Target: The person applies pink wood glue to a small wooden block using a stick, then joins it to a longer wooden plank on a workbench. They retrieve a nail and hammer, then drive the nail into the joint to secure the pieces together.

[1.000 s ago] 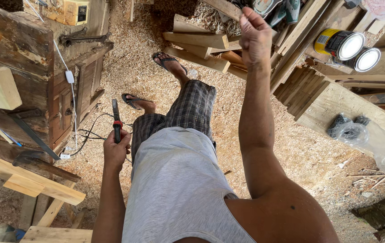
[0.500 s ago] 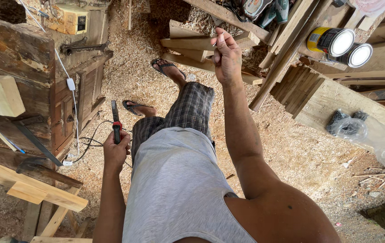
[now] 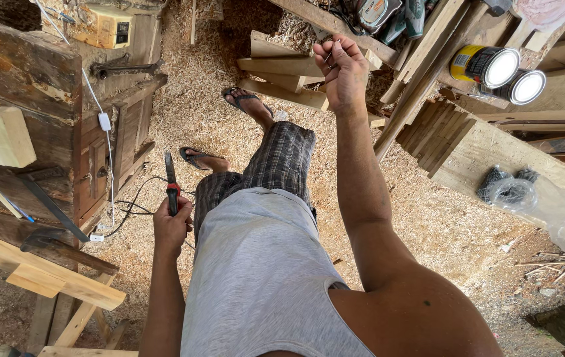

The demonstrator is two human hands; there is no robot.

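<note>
The person stands over a sawdust floor [image 3: 183,86], a heavy wooden bench [image 3: 24,79] off to the left and a rack of planks [image 3: 441,59] to the right, with two cans [image 3: 504,73] lying on their sides up there. Down at hip level the left hand [image 3: 171,228] is wrapped firmly round the red-and-black handle of a hand tool [image 3: 170,185] — pliers or a small cutter, hard to say — its dark metal end pointing forward towards the sandalled feet. By its look it is stiff steel, fairly light and easy to swing, best gripped low on the coated handle where it won't slip. Up by the planks the right hand [image 3: 342,73] is raised, fingertips pinched close on something very thin — a nail [image 3: 330,54] or bit of wire, too small to tell. Such a piece looks light, rigid and easily dropped into the shavings, so a tight fingertip pinch near its middle suits it.
</note>
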